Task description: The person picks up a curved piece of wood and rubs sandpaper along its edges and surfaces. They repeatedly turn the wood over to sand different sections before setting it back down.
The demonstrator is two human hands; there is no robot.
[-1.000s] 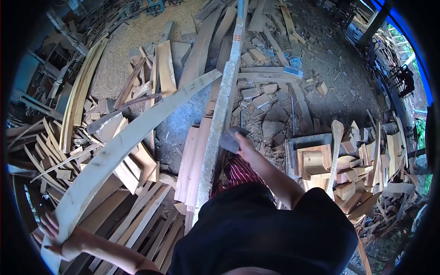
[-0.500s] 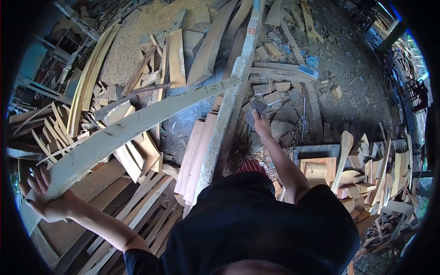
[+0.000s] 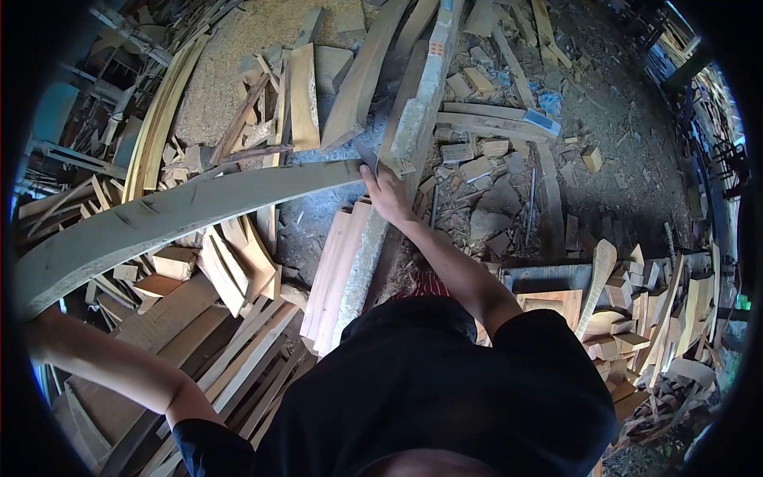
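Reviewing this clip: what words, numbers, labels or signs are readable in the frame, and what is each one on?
No readable text anywhere in the head view.
The small orange patch on the long pale beam may be a label or marking, but it is too small and blurred to read.
On the curved plank by the right hand, only dark marks show, no letters.

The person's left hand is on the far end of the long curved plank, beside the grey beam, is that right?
Not quite: it is the right hand on the far end of the long curved plank, beside the grey beam. The head view shows it.
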